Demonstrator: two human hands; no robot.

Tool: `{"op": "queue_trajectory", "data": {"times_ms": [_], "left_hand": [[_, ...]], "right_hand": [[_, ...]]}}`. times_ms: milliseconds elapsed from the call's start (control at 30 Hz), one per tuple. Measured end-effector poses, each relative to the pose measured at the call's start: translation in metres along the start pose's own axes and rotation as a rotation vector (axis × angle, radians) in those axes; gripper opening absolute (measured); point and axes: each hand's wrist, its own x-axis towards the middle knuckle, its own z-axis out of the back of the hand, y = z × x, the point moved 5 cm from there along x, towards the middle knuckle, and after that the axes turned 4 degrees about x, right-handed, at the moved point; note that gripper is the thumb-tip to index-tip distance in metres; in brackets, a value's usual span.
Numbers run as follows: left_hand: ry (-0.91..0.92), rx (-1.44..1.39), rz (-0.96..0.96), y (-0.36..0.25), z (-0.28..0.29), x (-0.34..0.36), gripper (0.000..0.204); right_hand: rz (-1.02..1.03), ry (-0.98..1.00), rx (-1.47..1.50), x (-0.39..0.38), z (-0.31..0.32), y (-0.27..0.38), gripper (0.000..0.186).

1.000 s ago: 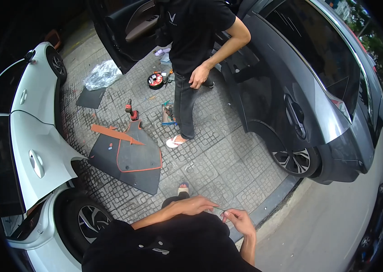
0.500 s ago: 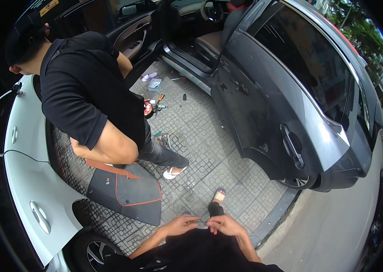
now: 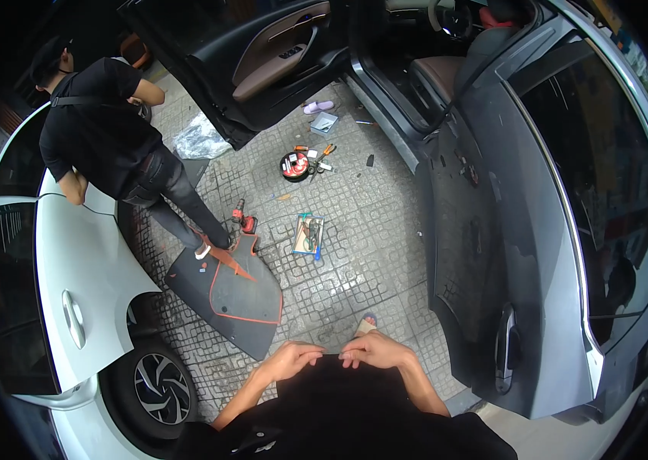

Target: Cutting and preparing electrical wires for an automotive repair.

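My left hand [image 3: 293, 360] and my right hand [image 3: 376, 351] are held in front of my dark shirt, a short gap apart. On each, the fingertips are pinched against the thumb. What they pinch, if anything, is too small and dark to make out against the shirt. Beyond them on the paving lie dark grey floor mats [image 3: 247, 290] with orange edging. A shallow blue-edged tray of tools [image 3: 309, 234] lies farther out.
A grey car [image 3: 508, 192] with its front door [image 3: 286, 57] open stands right; a white car [image 3: 82, 268] stands left. A person in black [image 3: 101, 126] leans by the white car. A red drill [image 3: 244, 218], a red-and-black spool [image 3: 293, 165] and purple slippers [image 3: 319, 107] lie on the paving.
My hands, together half a second ago around a small thin greenish thing, have drawn apart. My view has turned left, and the other person has walked farther away, uncovering the drill and tray.
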Motion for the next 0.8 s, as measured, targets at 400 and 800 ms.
{"op": "queue_trajectory", "data": {"times_ms": [400,800], "left_hand": [[0.113,-0.266,0.273,0.031,0.046,0.01,0.021],[-0.062,-0.378,0.037,0.102,0.162,0.129,0.027]], "right_hand": [[-0.056,0.381,-0.07,0.067,0.064,0.016,0.023],[-0.034,0.072,-0.191,0.247,0.166,0.109,0.019]]}}
